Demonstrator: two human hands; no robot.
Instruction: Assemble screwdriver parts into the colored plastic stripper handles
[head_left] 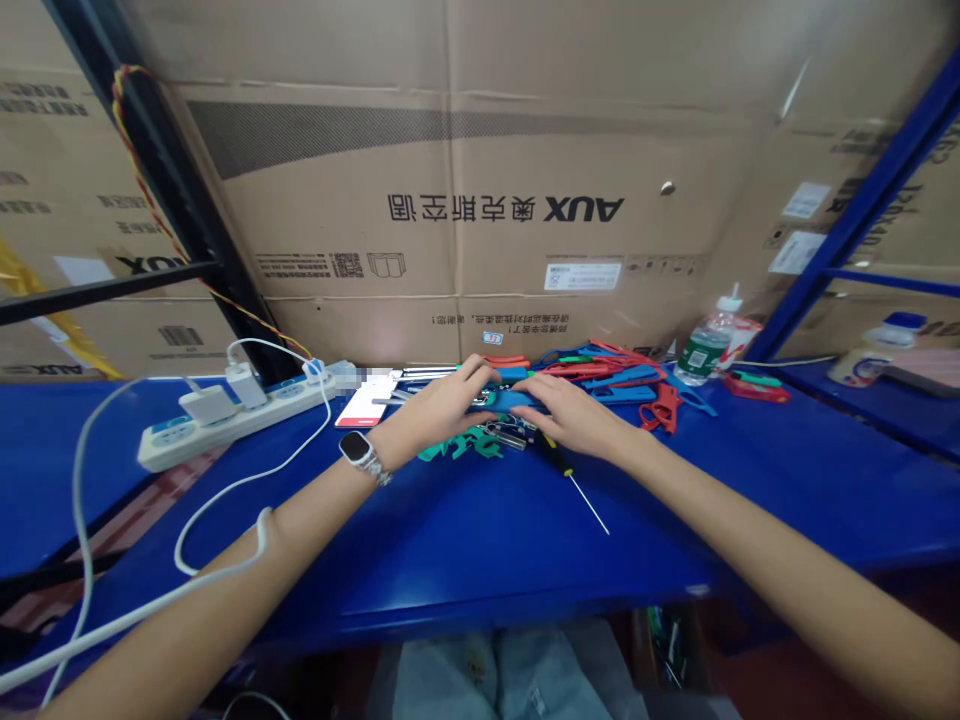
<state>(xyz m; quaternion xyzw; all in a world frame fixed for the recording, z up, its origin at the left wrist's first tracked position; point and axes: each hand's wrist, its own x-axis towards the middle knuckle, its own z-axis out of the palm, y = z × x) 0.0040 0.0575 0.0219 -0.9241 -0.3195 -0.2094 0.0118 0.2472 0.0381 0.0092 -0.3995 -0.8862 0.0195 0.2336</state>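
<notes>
Near the back of the table, my left hand (448, 405) and my right hand (576, 412) grip a blue plastic casing (510, 400) between them. A small green circuit board (484, 398) shows in the casing by my left fingertips. Below my right hand lies a screwdriver (570, 474) with a black and yellow handle, partly covered by the hand. Green plastic pieces (465, 446) and small metal parts (511, 437) lie just in front of the casing. To the right are piled red and blue plastic parts (619, 380).
A white power strip (247, 415) with chargers stands at left, and its white cable (217, 500) loops over my left forearm. A red and white card (365, 402) lies near the left hand. A water bottle (703, 345) stands at right. Cardboard (480, 150) walls the back.
</notes>
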